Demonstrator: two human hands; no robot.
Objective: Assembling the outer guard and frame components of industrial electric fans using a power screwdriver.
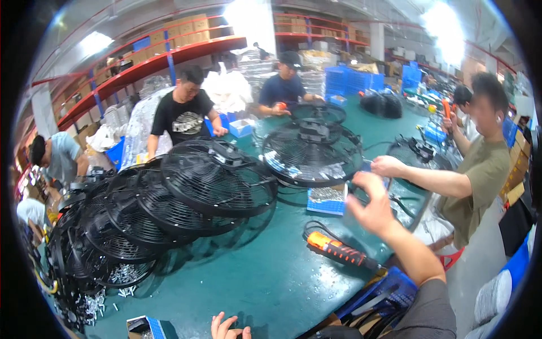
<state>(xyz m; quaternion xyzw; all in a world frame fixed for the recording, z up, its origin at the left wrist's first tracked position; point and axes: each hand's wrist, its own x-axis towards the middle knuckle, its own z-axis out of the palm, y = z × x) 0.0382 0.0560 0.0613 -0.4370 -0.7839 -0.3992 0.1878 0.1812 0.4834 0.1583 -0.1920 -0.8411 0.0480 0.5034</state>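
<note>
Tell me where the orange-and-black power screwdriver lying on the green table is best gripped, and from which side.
Probably around the orange body of the power screwdriver, coming from above with the right hand, which is nearest. It lies flat on the green table, orange end pointing left, black end toward the blue bin, so its top and sides are free.

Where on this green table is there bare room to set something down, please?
The open patch of green table lies between the overlapped black fan guards, the orange power screwdriver and the left hand. Crowded: loose screws bottom left, and around the far fan guard.

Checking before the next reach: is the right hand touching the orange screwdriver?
Apart. The head view shows the right hand raised, with bare green table between it and the orange screwdriver.
</note>
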